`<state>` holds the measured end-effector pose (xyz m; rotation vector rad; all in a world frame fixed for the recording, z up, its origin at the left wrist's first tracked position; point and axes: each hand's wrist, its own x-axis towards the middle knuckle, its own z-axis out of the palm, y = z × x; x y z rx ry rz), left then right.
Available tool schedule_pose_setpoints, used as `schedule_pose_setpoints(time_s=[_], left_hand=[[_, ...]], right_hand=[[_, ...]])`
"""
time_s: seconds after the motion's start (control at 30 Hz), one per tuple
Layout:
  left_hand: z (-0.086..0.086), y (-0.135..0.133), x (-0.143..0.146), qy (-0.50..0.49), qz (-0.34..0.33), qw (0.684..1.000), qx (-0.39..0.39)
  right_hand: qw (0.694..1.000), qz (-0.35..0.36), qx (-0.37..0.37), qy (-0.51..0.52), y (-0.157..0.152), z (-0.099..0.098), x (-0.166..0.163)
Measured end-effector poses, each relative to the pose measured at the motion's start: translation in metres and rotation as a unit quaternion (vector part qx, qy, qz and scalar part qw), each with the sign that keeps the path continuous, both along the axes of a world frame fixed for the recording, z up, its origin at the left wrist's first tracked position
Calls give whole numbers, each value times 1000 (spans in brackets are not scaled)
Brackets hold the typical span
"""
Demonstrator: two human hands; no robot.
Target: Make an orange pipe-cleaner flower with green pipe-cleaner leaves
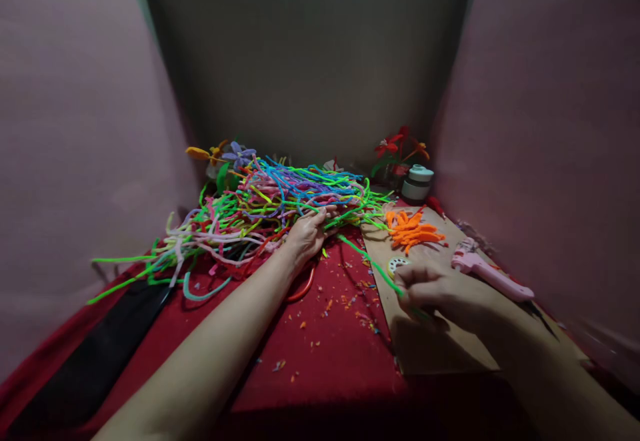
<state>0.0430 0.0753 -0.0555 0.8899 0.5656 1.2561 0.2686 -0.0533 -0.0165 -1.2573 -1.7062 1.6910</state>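
A large tangled pile of many-coloured pipe cleaners (300, 191) lies across the back of the red cloth. Against its front edge rests my left hand (311, 229), thumb and fingers stretched out and apart; some fingertips are hidden among the green stems. My right hand (433, 287) is closed in a pinch on one green pipe cleaner (367, 256), above the brown board. That stem runs from the pile's front edge, near my left fingers, to my right fingertips. Beyond my right hand sits a bunch of short orange pipe-cleaner pieces (413, 229).
A pink glue gun (493, 277) lies on the right of the brown board (425, 351). Near my right fingers is a round holed disc (399, 266). A lidded jar (417, 183) and red flowers (393, 144) stand behind. A black strip (90, 361) lies left; coloured scraps dot the cloth.
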Motion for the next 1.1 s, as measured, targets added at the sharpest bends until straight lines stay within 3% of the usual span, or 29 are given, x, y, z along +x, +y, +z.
schedule_pose_setpoints(time_s=[0.13, 0.27, 0.4, 0.5, 0.7, 0.9, 1.1], left_hand=[[12, -8, -6, 35, -63, 997, -4], [31, -21, -10, 101, -119, 987, 28], [43, -35, -4, 153, -69, 982, 85], [46, -47, 7, 125, -25, 987, 93], [50, -67, 16, 31, -32, 997, 67], [48, -68, 6, 68, 23, 996, 48], [48, -68, -2, 209, 40, 966, 146]], right_hand=[[977, -101, -106, 153, -32, -17, 26], [934, -158, -96, 304, -47, -26, 37], [913, -144, -59, 376, -42, -12, 22], [916, -115, -77, 378, -29, 0, 2], [922, -60, -78, 375, 2, 0, -29], [943, -1, -49, 329, 27, 5, -48], [947, -104, -2, 302, 55, 10, -74]])
